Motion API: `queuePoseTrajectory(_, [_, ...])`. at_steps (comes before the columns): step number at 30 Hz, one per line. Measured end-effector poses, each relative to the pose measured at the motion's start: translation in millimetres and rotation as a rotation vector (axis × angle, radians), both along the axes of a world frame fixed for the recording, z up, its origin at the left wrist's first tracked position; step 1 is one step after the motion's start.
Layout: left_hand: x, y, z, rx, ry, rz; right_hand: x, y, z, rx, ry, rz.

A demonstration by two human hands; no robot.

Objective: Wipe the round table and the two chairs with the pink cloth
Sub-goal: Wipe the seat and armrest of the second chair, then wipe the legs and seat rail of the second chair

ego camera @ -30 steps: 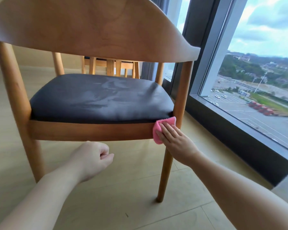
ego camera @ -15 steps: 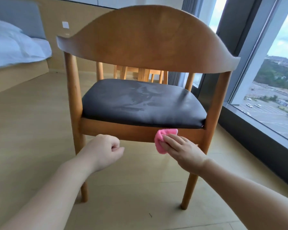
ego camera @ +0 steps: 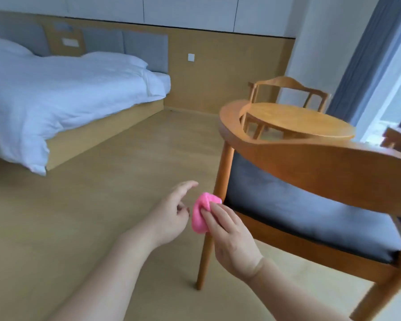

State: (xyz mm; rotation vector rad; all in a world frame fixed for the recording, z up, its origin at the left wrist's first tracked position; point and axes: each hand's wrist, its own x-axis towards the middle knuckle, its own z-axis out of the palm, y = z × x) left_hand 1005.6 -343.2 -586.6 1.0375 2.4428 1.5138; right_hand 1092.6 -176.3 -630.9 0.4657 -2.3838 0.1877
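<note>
The pink cloth [ego camera: 200, 215] is bunched in my right hand [ego camera: 229, 237], pressed against the left rear leg of the near wooden chair [ego camera: 329, 163], which has a dark cushioned seat [ego camera: 299, 205]. My left hand [ego camera: 171, 216] hovers just left of the cloth, forefinger stretched out, other fingers loosely curled, holding nothing. Behind the near chair stands the round wooden table [ego camera: 299, 119]. The second wooden chair [ego camera: 289, 89] is on the table's far side.
A bed with white bedding [ego camera: 56, 96] fills the left on a low wooden base. A wood-panelled wall [ego camera: 218, 70] runs behind. Grey curtain [ego camera: 366, 59] and window are at the right. Wooden floor [ego camera: 102, 205] lies between bed and chair.
The view swung left and up, from the chair's back to its left side. My right hand moved the cloth along the rail to the left leg. My left hand's fist loosened.
</note>
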Motion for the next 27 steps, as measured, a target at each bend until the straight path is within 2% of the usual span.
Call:
queuePoseTrajectory(5, [-24, -50, 150, -0.106, -0.133, -0.182, -22, -52, 133, -0.074, -0.028, 0.139])
queuePoseTrajectory(9, [-44, -89, 291, -0.12, -0.154, -0.184, -43, -78, 275, -0.065, -0.089, 0.188])
queuePoseTrajectory(13, [-63, -134, 430, -0.226, -0.172, -0.185, -56, -109, 426, 0.032, -0.204, 0.204])
queuePoseTrajectory(17, [-79, -175, 537, -0.405, -0.123, -0.172, -63, -136, 542, 0.152, -0.346, 0.245])
queuePoseTrajectory(19, [-89, -189, 572, -0.515, -0.055, -0.169, -73, -146, 580, 0.181, -0.369, 0.258])
queuePoseTrajectory(21, [-102, -198, 593, -0.558, 0.004, -0.173, -83, -156, 602, 0.107, -0.374, 0.266])
queuePoseTrajectory(27, [-139, -194, 609, -0.412, -0.03, -0.161, -123, -168, 615, -0.152, -0.312, 0.184])
